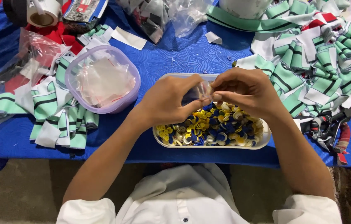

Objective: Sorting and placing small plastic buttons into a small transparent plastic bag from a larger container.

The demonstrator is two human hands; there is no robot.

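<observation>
White shirt fabric [183, 199] filled the bottom centre of the frame. Above it, the left hand [169, 101] and right hand [248, 91] met at mid-frame, fingertips pinched together on a small clear plastic bag [202, 90], crumpled and see-through. Directly below the hands sat an oblong tray [263, 139] heaped with yellow, blue and white buttons [212, 124] on the blue cloth [175, 58].
</observation>
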